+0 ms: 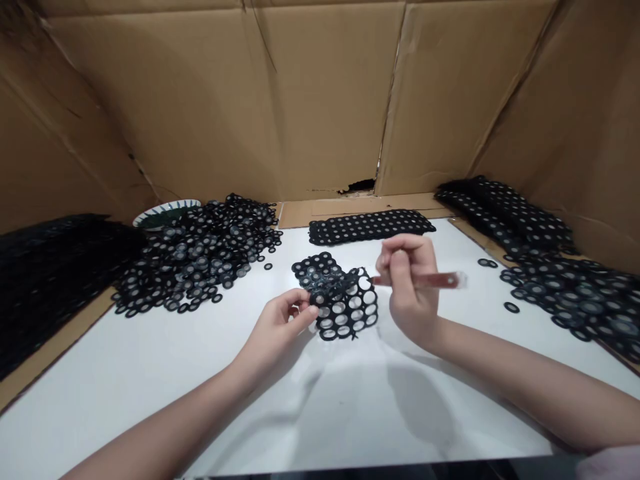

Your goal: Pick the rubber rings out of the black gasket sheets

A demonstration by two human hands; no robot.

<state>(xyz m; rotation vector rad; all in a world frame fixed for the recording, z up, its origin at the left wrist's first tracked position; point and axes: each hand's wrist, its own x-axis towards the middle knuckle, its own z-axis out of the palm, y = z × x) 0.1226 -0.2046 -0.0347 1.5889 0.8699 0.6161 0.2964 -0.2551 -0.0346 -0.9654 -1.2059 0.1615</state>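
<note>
- Cardboard walls (pixel 210 100) box in a white worktop (pixel 350 400), with black punched strips and loose rings heaped at its far edges.
- Left hand (pixel 280 327) pinches the near-left edge of a black punched sheet (pixel 345 303) between thumb and fingertips, holding it at the table's centre.
- Right hand (pixel 407 287) is closed around a thin reddish tool (pixel 430 281); its handle runs out to the right and its working end points left at the sheet.
- Sheet lies just left of the right hand's fingers, between both hands, its far part crumpled.
- Pile of loose rings (pixel 200 253) sits far left beside a patterned bowl (pixel 165 212); a flat punched strip (pixel 367 225) lies beyond the hands.
</note>
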